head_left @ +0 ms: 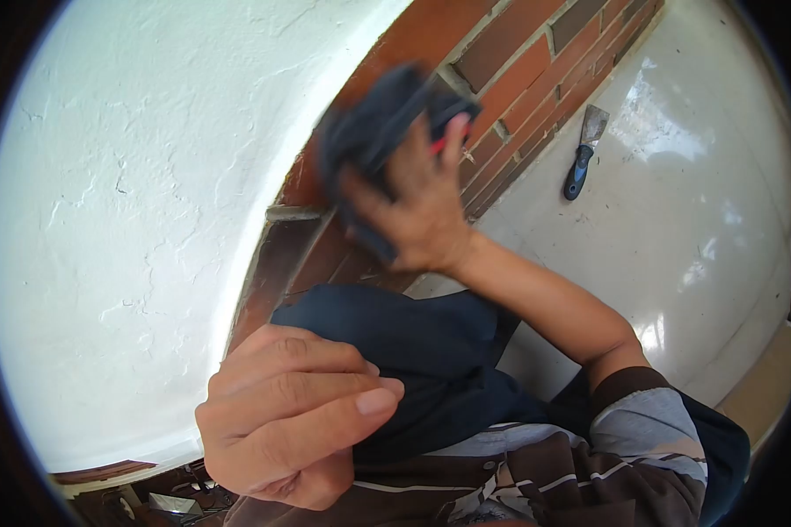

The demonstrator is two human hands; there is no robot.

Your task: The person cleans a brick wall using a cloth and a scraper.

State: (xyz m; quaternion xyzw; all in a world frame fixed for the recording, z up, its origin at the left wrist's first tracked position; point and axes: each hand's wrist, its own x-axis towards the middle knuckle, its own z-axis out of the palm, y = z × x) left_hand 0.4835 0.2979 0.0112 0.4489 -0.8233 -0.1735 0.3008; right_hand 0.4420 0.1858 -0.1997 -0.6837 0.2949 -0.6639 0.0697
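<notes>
My right hand (422,206) is stretched out at the brick wall (518,66), blurred by motion. Its spread fingers press a dark cloth (369,119), with a bit of red at its edge, against the bricks. Nearer to me, in front of the white plastered wall (123,220) and my dark-clothed leg, is my left hand (299,413). Its fingers are curled into a loose fist, and nothing shows in them. A scraper (584,154) with a blue and black handle and a worn metal blade lies on the floor, right of the bricks.
The pale, shiny floor (677,228) runs along the foot of the brick wall. My bent leg in dark trousers (413,351) is close below the bricks. Small dark objects (176,502), hard to make out, lie at the lower left.
</notes>
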